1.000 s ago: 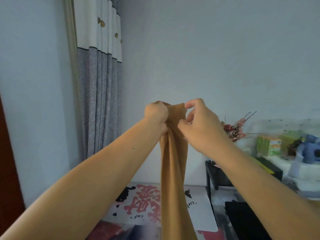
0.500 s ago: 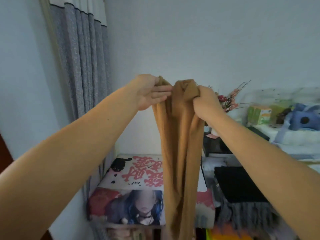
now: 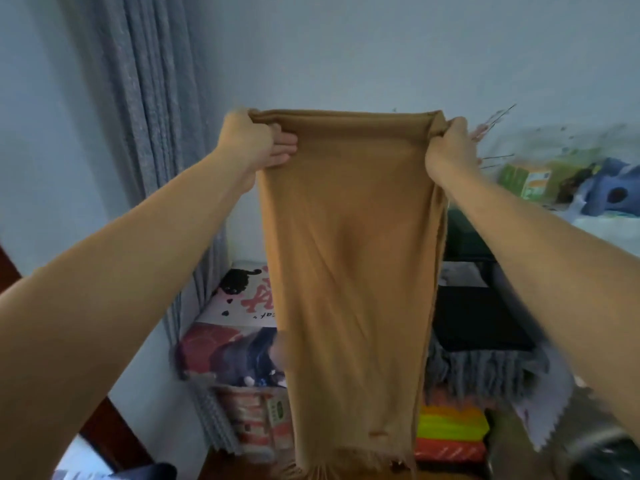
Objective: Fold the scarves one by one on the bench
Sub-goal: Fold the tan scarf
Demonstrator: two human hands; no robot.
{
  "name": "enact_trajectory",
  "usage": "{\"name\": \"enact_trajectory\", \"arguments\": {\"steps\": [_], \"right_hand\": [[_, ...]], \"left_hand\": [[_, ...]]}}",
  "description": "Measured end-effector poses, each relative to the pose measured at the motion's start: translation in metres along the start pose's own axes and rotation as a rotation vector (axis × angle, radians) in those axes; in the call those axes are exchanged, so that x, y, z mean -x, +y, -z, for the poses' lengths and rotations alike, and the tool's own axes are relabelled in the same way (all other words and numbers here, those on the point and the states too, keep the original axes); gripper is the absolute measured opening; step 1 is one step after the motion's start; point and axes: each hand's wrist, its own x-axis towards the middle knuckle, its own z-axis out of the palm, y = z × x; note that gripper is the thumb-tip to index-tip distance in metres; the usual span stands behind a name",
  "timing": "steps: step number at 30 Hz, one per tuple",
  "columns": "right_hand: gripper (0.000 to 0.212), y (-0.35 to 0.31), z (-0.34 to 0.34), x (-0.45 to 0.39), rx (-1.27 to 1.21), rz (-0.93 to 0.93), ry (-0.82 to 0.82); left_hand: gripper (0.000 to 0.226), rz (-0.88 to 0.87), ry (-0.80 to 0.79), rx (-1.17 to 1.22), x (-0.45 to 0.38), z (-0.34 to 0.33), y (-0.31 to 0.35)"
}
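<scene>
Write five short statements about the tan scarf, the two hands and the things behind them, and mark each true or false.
1. Both hands hold the tan scarf up in the air by its top edge. True.
2. The left hand and the right hand are pressed together at the middle of the scarf. False: they are apart, one at each top corner, with the top edge stretched between them.
3. The scarf hangs down with a fringe at its lower end. True.
4. The scarf lies flat on the bench. False: it hangs from the hands.
5. A grey curtain hangs on the left of the picture. True.
</scene>
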Motion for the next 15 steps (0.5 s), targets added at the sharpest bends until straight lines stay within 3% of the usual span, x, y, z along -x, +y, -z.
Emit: {"name": "enact_trajectory", "arguments": {"steps": [3, 5, 8, 12, 15], "right_hand": [[0.042, 0.005, -0.005, 0.004, -0.141, 0.044, -0.085], [0.045, 0.011, -0.008, 0.002, -0.226, 0.045, -0.128], [0.032, 0.016, -0.010, -0.003, -0.141, 0.072, -0.141], [0.022, 0.018, -0.009, -0.009, -0.031, 0.051, -0.044], [0.025, 0.016, -0.010, -0.010, -0.444, -0.170, -0.085]], "left_hand": [[0.025, -0.051, 0.095, -0.057, 0.007, -0.001, -0.001], [0.005, -0.069, 0.161, -0.102, 0.009, 0.001, -0.005], [0.030, -0.034, 0.202, -0.096, 0.005, 0.008, -0.008], [0.026, 0.024, 0.236, -0.127, 0.003, 0.015, -0.008], [0.019, 0.027, 0.241, -0.173, -0.001, 0.023, -0.006]]}}
